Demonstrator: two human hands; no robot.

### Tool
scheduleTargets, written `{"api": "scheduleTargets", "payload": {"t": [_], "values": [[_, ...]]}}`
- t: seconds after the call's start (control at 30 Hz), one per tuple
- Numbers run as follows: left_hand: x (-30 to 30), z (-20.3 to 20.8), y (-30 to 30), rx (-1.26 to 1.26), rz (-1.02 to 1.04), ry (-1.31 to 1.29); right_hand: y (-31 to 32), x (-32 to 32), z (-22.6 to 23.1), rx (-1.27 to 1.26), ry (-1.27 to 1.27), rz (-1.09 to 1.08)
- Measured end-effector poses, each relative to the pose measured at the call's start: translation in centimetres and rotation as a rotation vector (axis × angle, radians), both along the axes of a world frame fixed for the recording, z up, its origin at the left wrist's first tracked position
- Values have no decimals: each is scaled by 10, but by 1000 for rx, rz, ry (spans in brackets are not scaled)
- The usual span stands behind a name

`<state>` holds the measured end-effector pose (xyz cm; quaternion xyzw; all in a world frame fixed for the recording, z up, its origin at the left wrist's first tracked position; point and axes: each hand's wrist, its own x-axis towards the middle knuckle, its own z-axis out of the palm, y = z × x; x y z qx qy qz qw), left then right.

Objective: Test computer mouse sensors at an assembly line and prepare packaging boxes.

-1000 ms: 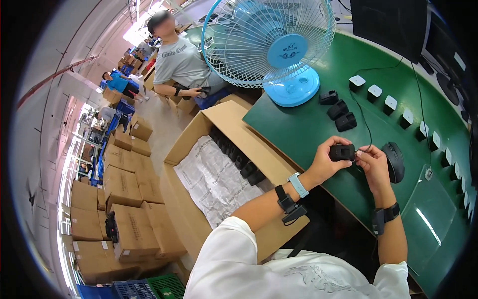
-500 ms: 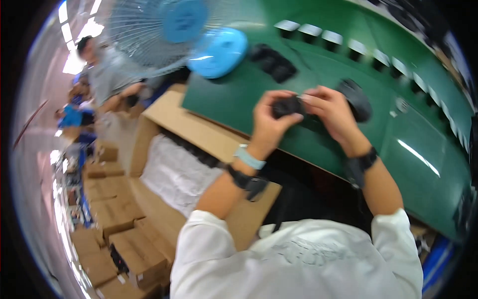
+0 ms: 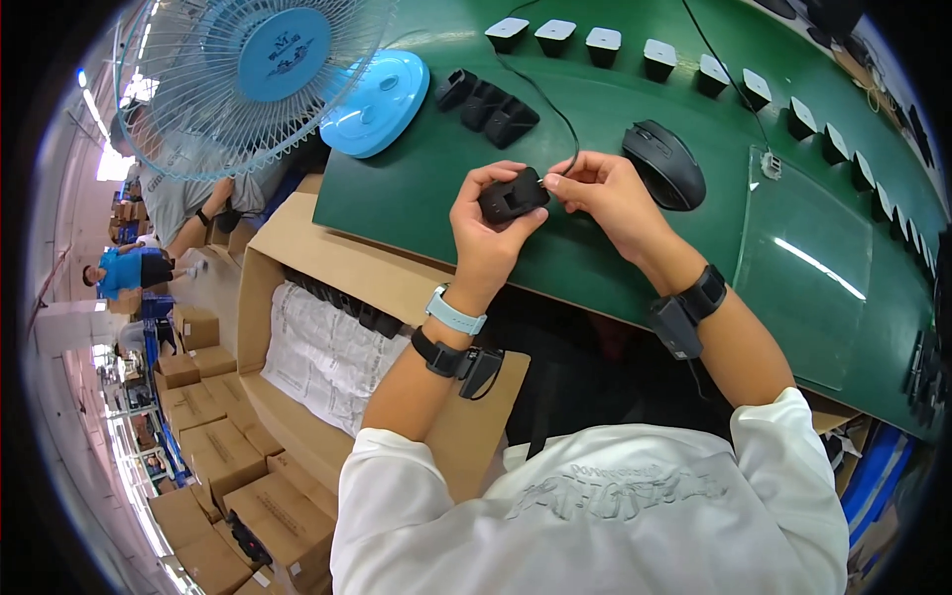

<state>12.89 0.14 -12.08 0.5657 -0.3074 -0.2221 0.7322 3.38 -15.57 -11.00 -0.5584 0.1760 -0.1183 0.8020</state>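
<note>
My left hand (image 3: 481, 236) grips a small black plastic housing (image 3: 514, 196), thumb along its near side and fingers around the far side. Close against the housing's right edge, my right hand (image 3: 615, 206) pinches the small metal-tipped end of a thin black cable (image 3: 541, 91). Whether that tip sits inside the housing or only touches it, I cannot tell. The cable loops away over the green table (image 3: 585, 263). Farther off lie several similar black housings (image 3: 486, 107), side by side. A black computer mouse (image 3: 664, 167) rests just beyond my right hand.
Several black blocks with white tops (image 3: 603, 42) line the far side of the table. A blue fan (image 3: 285, 55) stands at far left. A clear sheet (image 3: 808, 288) lies on the right. An open cardboard box (image 3: 347, 253) adjoins the table's near edge; a person sits beyond it.
The whole scene has shifted left in the picture and become sharper. Both hands stay together at the black housing, and the right hand's pinch now sits against its right edge.
</note>
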Motion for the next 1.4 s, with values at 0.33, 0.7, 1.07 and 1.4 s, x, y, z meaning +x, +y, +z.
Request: {"api": "scheduleTargets", "payload": {"t": [0.33,0.7,1.07,1.4], "values": [[-3,-8,-10,80,143,-435,-10,-3,-7,22,46,90],[12,7,0,178,-307,203,-25,-14,40,-1045,-22,-27],[16,2,-2,-43,-266,374,-66,-76,15,-1420,210,-173],[15,6,-6,89,-312,323,-66,-75,2,-1382,173,-322]]}}
